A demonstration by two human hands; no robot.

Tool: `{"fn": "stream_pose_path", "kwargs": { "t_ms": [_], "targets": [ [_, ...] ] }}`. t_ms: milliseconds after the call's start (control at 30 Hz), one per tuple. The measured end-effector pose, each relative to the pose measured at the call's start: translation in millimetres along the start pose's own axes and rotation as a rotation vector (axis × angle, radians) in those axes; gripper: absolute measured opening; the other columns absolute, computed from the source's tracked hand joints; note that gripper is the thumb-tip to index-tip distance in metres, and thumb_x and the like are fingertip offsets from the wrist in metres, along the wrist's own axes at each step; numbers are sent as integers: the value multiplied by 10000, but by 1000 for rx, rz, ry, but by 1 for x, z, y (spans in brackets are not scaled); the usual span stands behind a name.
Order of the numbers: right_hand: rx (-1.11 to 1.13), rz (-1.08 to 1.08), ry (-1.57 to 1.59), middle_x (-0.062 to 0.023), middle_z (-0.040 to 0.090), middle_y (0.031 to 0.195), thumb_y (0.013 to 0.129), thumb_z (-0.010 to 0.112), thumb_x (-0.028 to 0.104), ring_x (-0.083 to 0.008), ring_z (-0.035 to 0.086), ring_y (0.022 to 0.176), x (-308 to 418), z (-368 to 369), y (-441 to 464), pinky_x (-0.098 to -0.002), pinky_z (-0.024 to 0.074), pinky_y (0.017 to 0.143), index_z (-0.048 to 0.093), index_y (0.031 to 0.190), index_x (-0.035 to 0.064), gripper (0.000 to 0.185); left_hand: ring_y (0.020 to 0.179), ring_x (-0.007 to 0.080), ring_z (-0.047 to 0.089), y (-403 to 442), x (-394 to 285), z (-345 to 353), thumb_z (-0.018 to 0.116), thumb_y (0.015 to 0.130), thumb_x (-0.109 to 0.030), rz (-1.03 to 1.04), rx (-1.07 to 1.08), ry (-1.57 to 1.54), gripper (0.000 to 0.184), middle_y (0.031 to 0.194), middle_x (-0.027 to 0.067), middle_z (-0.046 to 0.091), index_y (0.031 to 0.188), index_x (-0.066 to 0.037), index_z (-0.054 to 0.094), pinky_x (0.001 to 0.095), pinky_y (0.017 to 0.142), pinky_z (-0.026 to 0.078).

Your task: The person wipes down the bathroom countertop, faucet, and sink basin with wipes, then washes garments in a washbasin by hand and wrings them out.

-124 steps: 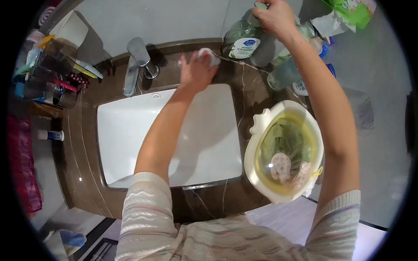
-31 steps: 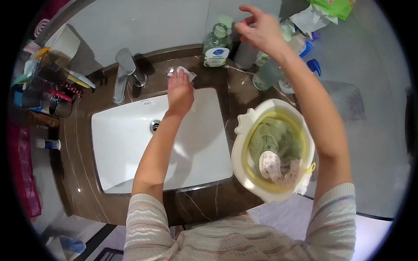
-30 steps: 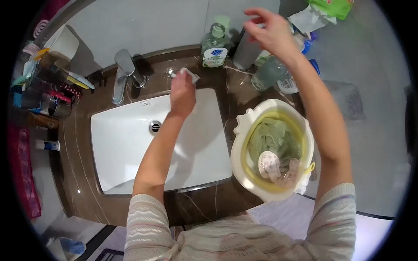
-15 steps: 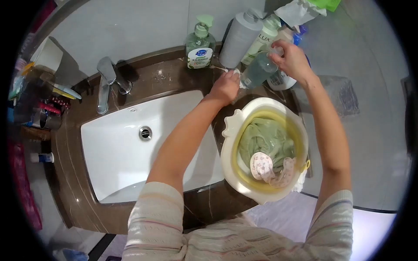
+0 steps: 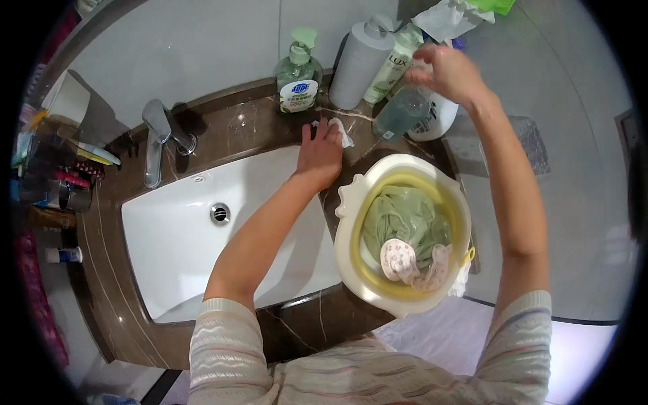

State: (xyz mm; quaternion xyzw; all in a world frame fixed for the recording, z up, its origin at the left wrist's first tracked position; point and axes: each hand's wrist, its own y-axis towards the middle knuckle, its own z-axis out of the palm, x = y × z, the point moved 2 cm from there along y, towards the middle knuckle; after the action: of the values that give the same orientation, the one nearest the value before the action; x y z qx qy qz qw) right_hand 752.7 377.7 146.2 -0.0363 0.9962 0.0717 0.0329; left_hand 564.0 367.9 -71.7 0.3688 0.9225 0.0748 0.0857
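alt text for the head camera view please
A person's left hand presses a white wipe on the dark countertop beside a white sink; the right hand is raised by several bottles. A cream-and-yellow basin holds green cloth.

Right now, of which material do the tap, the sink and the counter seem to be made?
Tap: likely chromed metal, polished, by its mirror-like silver shine.
Sink: probably glazed ceramic, smooth, glossy and white.
Counter: stone or a stone look-alike, dark brown and glossy, with pale veins; I cannot tell which.
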Motion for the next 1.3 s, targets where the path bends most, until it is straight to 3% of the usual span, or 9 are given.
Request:
{"fn": "stream_pose_path", "kwargs": {
  "t_ms": [233, 333, 433, 467, 567, 867, 967, 1133, 1300],
  "targets": [
    [-95, 250, 340, -100, 654, 954, 825, 593, 437, -171, 618, 799, 43, -12, 39, -293, 499, 614, 543, 1179, 31, 541, 1258, 293, 332, 6, -6, 8, 454, 849, -194, 64, 28, -115, 384, 1323, 149, 418, 1160, 26, 495, 412, 1002, 303],
    [2, 324, 526, -141, 611, 632, 691, 642, 224, -195, 591, 502, 47, -14, 58, -314, 479, 456, 578, 1081, -37, 473, 1223, 299, 368, 14, -9, 11, 498, 831, -207, 125, -77, -205, 393, 1294, 175, 438, 1133, 45, 510, 415, 971, 338],
    [49, 171, 294, -163, 608, 623, 654, 626, 307, -237, 603, 520, 45, -14, 75, -330, 495, 509, 651, 852, -23, 386, 1178, 311, 409, 24, -12, 18, 540, 813, -223, 156, -260, -263, 405, 1250, 207, 467, 1102, 61, 527, 423, 947, 358],
    [-193, 54, 44, -173, 597, 592, 617, 621, 354, -292, 609, 546, 30, 3, 91, -346, 502, 563, 628, 614, -6, 359, 1164, 316, 422, 27, -13, 19, 552, 807, -228, 162, -323, -279, 410, 1235, 218, 476, 1092, 66, 531, 425, 941, 362],
    [81, 173, 165, -196, 589, 579, 594, 620, 366, -333, 613, 580, 41, -15, 88, -367, 498, 586, 622, 581, -7, 374, 1142, 328, 441, 34, -17, 23, 562, 803, -249, 118, -354, -265, 436, 1209, 230, 493, 1091, 77, 531, 433, 931, 370],
    [-231, 134, 130, -215, 588, 599, 598, 621, 307, -307, 608, 561, 42, -31, 92, -361, 500, 590, 618, 618, -48, 356, 1214, 374, 358, 44, -11, 18, 610, 761, -385, -203, -366, -200, 698, 1243, 300, 419, 1166, 158, 441, 472, 1016, 274],
    [-103, 409, 318, -196, 587, 586, 619, 620, 296, -266, 609, 560, 78, -64, 65, -354, 500, 589, 622, 643, -57, 354, 1252, 367, 317, 71, -5, 27, 605, 765, -427, -248, -336, -220, 763, 1270, 293, 402, 1198, 170, 410, 479, 1038, 241],
    [-188, 175, 199, -158, 595, 563, 633, 622, 293, -249, 601, 536, 49, -32, 80, -340, 497, 563, 634, 634, -48, 341, 1268, 339, 307, 76, 2, 36, 539, 810, -468, -85, -156, -256, 712, 1343, 206, 376, 1273, 56, 407, 479, 1061, 206],
    [-63, 277, 216, -184, 606, 581, 643, 606, 312, -288, 633, 603, 53, -22, 91, -353, 502, 604, 646, 632, -27, 342, 1299, 316, 273, 17, -2, 13, 499, 850, -424, 153, -88, -333, 569, 1364, 132, 379, 1272, -46, 439, 477, 1064, 196]
  ]
}}
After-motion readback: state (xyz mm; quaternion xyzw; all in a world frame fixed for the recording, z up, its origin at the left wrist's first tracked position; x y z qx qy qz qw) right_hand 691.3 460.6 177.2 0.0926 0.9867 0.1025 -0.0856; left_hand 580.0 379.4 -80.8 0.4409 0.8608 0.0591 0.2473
